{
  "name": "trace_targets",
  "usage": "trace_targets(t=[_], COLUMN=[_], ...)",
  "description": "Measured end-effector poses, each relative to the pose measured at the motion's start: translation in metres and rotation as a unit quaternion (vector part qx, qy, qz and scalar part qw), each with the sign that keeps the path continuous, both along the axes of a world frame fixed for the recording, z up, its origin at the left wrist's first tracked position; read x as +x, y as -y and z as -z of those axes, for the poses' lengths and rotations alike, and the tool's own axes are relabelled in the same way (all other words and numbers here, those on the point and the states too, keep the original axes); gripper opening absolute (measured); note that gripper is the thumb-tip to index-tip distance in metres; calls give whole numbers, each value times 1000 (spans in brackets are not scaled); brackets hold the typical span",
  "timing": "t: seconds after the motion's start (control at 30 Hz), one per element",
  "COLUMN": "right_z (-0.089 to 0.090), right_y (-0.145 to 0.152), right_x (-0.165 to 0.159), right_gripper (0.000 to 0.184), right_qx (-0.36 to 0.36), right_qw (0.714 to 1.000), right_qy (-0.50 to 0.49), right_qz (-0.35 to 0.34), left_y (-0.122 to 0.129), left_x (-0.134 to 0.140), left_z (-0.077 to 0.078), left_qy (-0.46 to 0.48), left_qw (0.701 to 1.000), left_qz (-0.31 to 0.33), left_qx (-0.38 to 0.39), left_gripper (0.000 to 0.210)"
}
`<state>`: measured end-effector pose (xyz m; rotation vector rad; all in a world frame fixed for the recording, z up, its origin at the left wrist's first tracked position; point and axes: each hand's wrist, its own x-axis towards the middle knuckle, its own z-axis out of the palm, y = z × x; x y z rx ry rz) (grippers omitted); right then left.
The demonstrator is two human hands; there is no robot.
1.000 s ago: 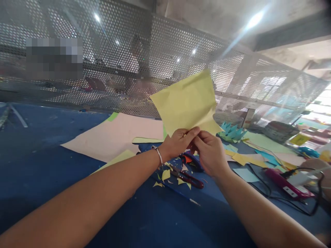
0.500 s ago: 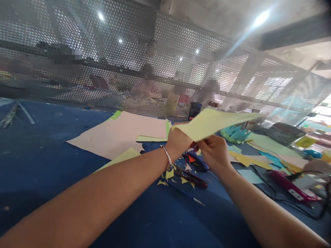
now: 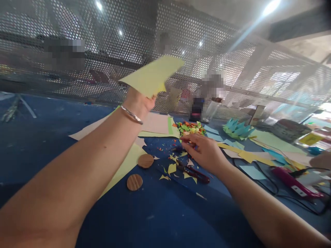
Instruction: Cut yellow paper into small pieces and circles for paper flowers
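Note:
My left hand (image 3: 143, 101) is raised above the far side of the table, its fingers closed on a pale yellow-green sheet of paper (image 3: 155, 74). The sheet tilts up in front of the perforated screen and hides some of the fingers. Low over the blue table is my right hand (image 3: 204, 150), thumb and fingers loosely bent and apart, with nothing visible between them. A dark tool (image 3: 178, 148), partly covered, lies just beyond its fingertips. Closer to me are dark-red-handled scissors (image 3: 193, 172) among yellow paper scraps (image 3: 172, 168).
Two round wooden discs (image 3: 134, 182) lie left of the scraps. A pile of colourful clippings (image 3: 191, 128) sits behind my right hand. Blue folded paper (image 3: 238, 129), paper strips (image 3: 248, 155) and a magenta power strip (image 3: 294, 182) are at right. A perforated screen (image 3: 116, 72) bounds the back.
My left hand has lifted the paper up and to the left. My right hand has come off the sheet and lowered slightly left. The wooden discs and clippings pile are now uncovered.

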<state>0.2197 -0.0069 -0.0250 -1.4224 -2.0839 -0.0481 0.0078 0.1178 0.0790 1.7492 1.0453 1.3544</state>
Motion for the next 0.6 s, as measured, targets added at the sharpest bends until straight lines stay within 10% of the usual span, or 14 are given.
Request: trace_targets(t=[0.1,0.27,0.6], right_z=[-1,-3,-11], right_y=[5,11,19], right_x=[-6,-14,-22], right_gripper=[17,18,19], right_qx=[-31,-162,-312], right_qw=[999,983,946], right_qy=[11,27,-21], right_qz=[-32,-81,-83], left_y=[-5,13,13], left_x=[-21,-33,-4], left_z=[-15,-34,-16], left_qy=[109,456,498], left_qw=[994,880,843], left_qz=[-6,79,92], left_qx=[-12,-104,-183], left_gripper=[37,32,18])
